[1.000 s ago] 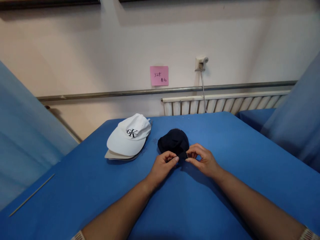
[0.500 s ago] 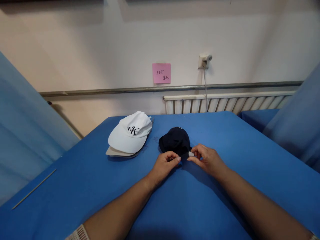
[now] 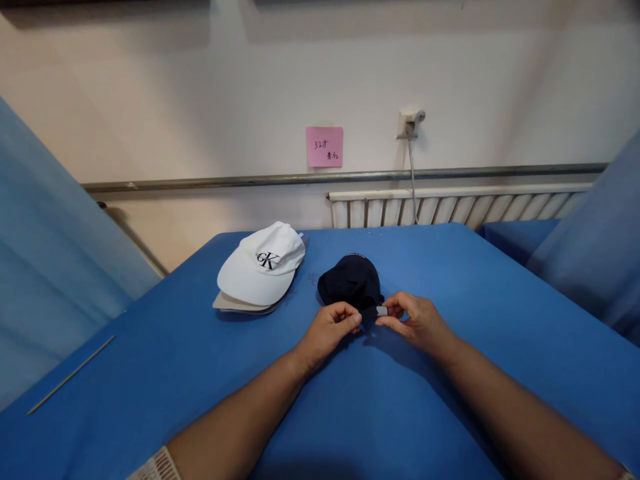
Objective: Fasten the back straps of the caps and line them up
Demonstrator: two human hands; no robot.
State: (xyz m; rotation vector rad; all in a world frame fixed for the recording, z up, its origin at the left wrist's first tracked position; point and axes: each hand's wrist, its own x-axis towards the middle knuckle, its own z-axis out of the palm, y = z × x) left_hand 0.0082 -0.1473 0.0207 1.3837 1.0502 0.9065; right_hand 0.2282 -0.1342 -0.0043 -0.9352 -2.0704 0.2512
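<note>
A dark navy cap (image 3: 350, 283) lies on the blue table (image 3: 380, 400), its back strap toward me. My left hand (image 3: 327, 330) pinches the strap's left end at the cap's near edge. My right hand (image 3: 417, 323) pinches the strap's right end, where a small pale buckle (image 3: 382, 311) shows between the fingertips. Both hands rest on the table, fingers closed on the strap.
A white cap (image 3: 263, 267) with a black logo lies stacked on a beige cap (image 3: 235, 305) at the back left. A thin stick (image 3: 70, 375) lies near the left edge. Blue drapes flank the table; a radiator (image 3: 450, 207), wall socket and pink note (image 3: 325, 147) are behind.
The hands have drawn slightly apart along the strap, and the pale buckle now shows at my right fingertips. The caps have not moved.
</note>
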